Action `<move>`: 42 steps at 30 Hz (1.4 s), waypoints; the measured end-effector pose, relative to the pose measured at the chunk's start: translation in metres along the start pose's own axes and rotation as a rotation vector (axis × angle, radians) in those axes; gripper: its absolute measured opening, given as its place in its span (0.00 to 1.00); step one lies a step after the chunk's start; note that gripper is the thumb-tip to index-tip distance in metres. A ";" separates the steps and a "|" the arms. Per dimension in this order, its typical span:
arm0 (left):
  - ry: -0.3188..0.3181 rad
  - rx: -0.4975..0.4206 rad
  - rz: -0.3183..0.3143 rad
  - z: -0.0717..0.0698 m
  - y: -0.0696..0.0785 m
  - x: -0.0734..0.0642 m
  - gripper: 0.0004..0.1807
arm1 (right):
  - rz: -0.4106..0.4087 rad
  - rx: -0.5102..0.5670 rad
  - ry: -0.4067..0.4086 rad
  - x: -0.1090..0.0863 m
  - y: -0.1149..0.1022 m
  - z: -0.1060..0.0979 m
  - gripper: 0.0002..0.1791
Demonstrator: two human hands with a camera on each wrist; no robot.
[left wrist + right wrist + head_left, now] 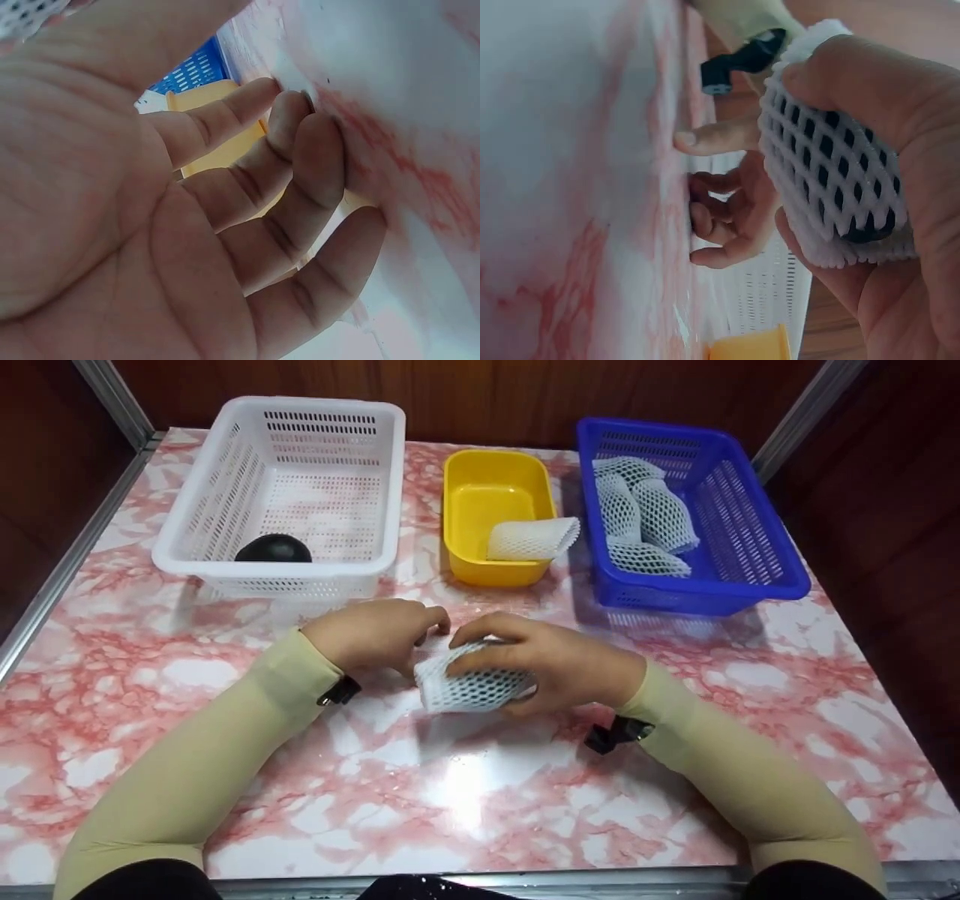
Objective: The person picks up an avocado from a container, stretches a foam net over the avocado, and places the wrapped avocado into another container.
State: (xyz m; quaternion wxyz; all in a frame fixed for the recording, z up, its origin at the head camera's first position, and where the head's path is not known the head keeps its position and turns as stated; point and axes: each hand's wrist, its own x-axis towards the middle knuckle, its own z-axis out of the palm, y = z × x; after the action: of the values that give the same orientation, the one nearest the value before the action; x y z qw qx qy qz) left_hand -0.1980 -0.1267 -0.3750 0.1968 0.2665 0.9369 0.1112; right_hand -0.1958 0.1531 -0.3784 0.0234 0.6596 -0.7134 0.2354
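Note:
My right hand [577, 664] grips a white foam net sleeve [480, 686] above the middle of the table. Through its mesh a dark, smooth object [870, 229] shows in the right wrist view; its kind is hard to tell. My left hand [371, 634] is just left of the sleeve, apart from it and low over the tabletop. Its fingers [319, 161] bend loosely around nothing in the left wrist view. A glossy black rounded object [274, 549] lies in the near left part of the white basket [184, 564], partly hidden by the rim.
Behind my hands stands a yellow bin [499, 574], with another foam net sleeve [529, 540] leaning over its near right rim. On the right, a blue basket [765, 577] holds several net-covered pieces [664, 517]. Wooden panels [495, 397] border the marbled table [360, 810].

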 end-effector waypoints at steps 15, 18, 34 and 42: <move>0.012 -0.013 0.024 0.000 -0.001 -0.001 0.37 | 0.063 -0.059 -0.003 -0.002 0.002 -0.002 0.43; 0.013 -0.016 0.023 0.000 -0.001 -0.002 0.37 | 0.088 -0.052 0.009 -0.004 0.003 -0.005 0.44; 0.029 -0.039 0.026 0.004 -0.003 -0.003 0.36 | 0.302 0.062 0.236 -0.023 0.004 -0.057 0.47; 0.024 0.006 0.019 0.004 -0.003 -0.001 0.36 | 0.549 -0.033 0.457 -0.039 0.006 -0.093 0.47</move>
State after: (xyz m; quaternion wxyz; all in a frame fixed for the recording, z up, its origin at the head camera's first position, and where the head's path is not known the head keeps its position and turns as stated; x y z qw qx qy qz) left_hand -0.1968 -0.1295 -0.3791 0.1836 0.2748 0.9369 0.1138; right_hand -0.2221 0.2237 -0.3109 0.1291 0.3734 -0.8440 0.3627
